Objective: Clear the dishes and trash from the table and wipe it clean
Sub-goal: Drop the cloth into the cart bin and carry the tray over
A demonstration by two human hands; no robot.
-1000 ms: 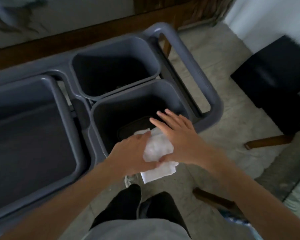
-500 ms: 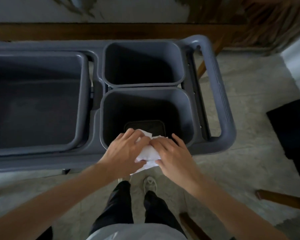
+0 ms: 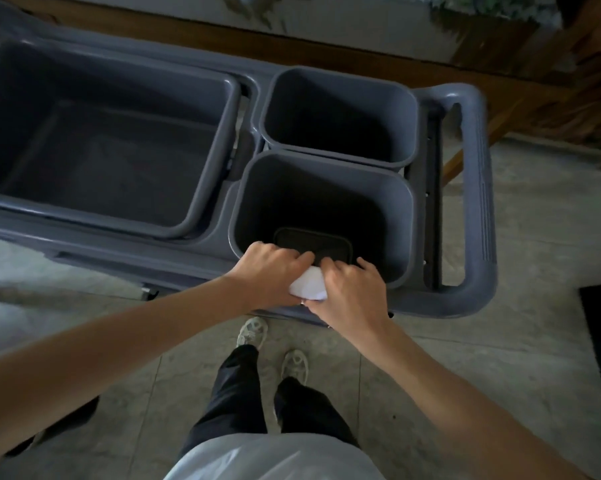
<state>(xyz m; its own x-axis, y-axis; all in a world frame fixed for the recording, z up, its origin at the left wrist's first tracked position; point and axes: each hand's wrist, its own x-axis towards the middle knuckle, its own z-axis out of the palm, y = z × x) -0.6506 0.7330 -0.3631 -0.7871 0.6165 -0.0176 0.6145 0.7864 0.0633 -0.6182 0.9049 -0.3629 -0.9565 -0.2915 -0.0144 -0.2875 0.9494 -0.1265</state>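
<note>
Both hands squeeze a white paper napkin (image 3: 308, 287) into a small wad at the near rim of a grey bin (image 3: 401, 216) on a grey plastic cart (image 3: 479, 237). My left hand (image 3: 269, 275) grips the wad from the left and my right hand (image 3: 352, 289) grips it from the right, fingers curled over it. A black tray (image 3: 312, 242) lies at the bottom of that bin, just beyond my fingers.
A second small bin (image 3: 406, 109) stands behind the first. A large grey tub (image 3: 219, 150) fills the cart's left side. The cart handle sticks out at right. A wooden table edge (image 3: 326, 60) runs along the back. My feet stand on the tiled floor (image 3: 534, 237).
The napkin has been crumpled from a loose sheet into a tight wad between both hands. The view has swung so the cart lies squarely ahead.
</note>
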